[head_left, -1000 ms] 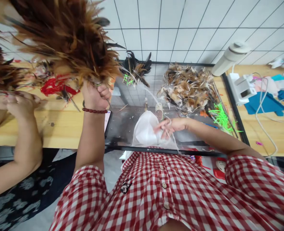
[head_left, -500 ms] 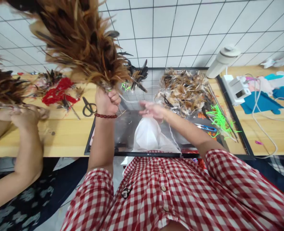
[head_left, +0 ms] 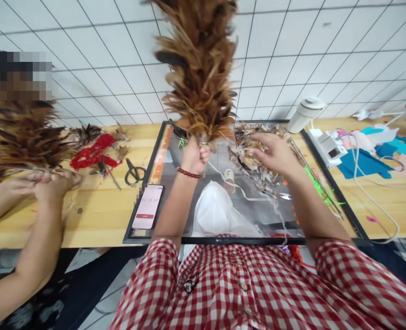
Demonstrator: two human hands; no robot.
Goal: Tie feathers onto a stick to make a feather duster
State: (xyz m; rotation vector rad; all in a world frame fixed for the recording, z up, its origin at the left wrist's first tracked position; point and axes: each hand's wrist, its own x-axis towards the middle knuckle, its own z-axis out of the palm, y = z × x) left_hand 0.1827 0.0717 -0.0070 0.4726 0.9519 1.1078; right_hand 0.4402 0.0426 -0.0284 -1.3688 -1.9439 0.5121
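Brown-and-black feathered, the long, bushy plume point(head_left: 203, 82) stands upright; I judge it light, soft and easily crushed, best held at its narrow base. Mottled tan-and-white loose feathers point(head_left: 258, 172) lie heaped to its lower right. My right hand point(head_left: 275, 153), fingers parted, is over them, gripping nothing visible; contact I cannot tell. My left hand point(head_left: 195, 158) clenches the plume's base.

Brown feather bundle point(head_left: 203, 82), bushy, held upright, loose mottled feathers point(head_left: 244, 153) heaped nearby
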